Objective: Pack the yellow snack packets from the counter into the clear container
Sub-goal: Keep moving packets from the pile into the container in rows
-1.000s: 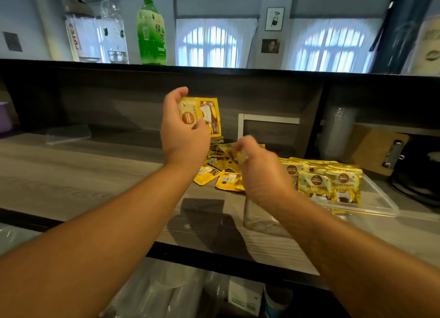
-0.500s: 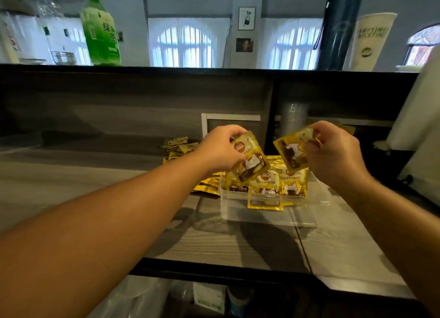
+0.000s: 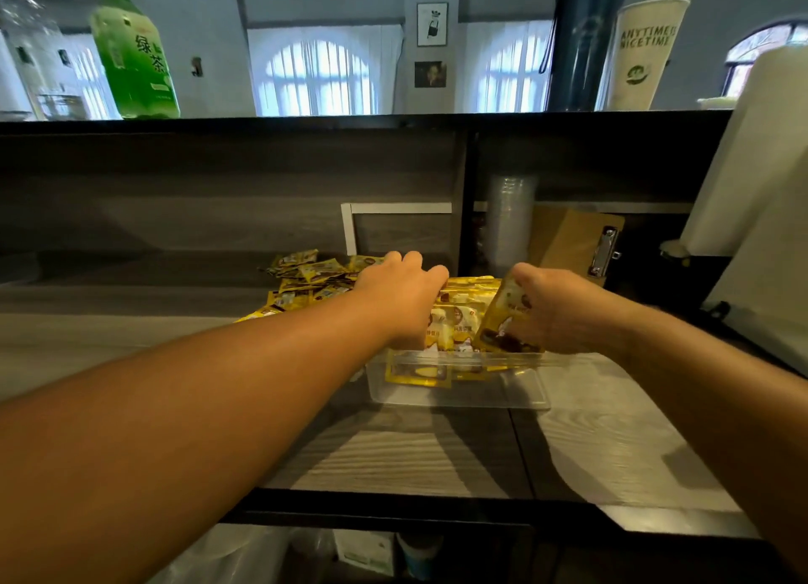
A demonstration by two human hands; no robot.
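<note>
Loose pile: yellow foil snack packets (image 3: 306,277) on grey wood-grain surface (image 3: 393,456), far left
Left hand (image 3: 402,295): knuckles up over packed packets; grip hidden, cannot tell
Clear plastic container (image 3: 459,391): centre, packets standing inside
Right hand (image 3: 555,308): grip holding one yellow packet (image 3: 503,317) at container's right end

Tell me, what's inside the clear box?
Yellow snack packets stand packed in the clear box. The left hand covers some, and the right hand holds another packet over it. The bottom is hidden.
</note>
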